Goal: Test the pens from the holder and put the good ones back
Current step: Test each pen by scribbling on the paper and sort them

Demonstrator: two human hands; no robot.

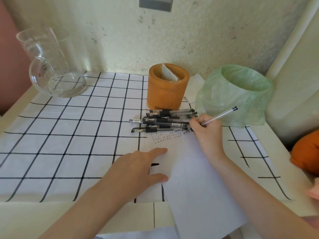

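Slantwise, the pen [220, 115] lies pinched between fingers [196, 121] of the right hand [209, 134].

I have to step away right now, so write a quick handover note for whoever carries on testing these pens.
Left hand: open, flat on the paper, a black pen cap by its fingers.
Right hand: grips a pen, tip down by the test marks.
Pile of pens lies between the marks and the orange holder; no pens show in it.
Done: several rows of marks written.
Left: judge this pen, cap it, return the good ones to the holder.
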